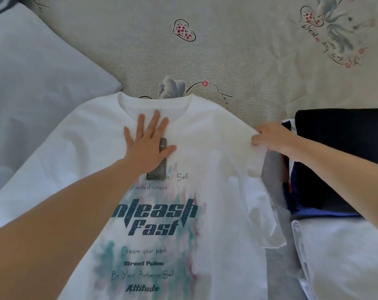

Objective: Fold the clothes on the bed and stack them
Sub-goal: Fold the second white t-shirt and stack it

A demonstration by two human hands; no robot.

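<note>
my left hand [148, 140] lies flat, fingers straight, pinning the white printed t-shirt [216, 161] face-up on the bed [237, 61], so my right hand [270, 137] can pinch its shoulder for folding inward.

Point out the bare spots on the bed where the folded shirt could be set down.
The widest bare sheet lies beyond the white T-shirt collar, between the grey-white pillow and the dark folded clothes. Only a thin strip separates the shirt from those clothes. The near right is crowded by white fabric; the left side by the pillow.
</note>
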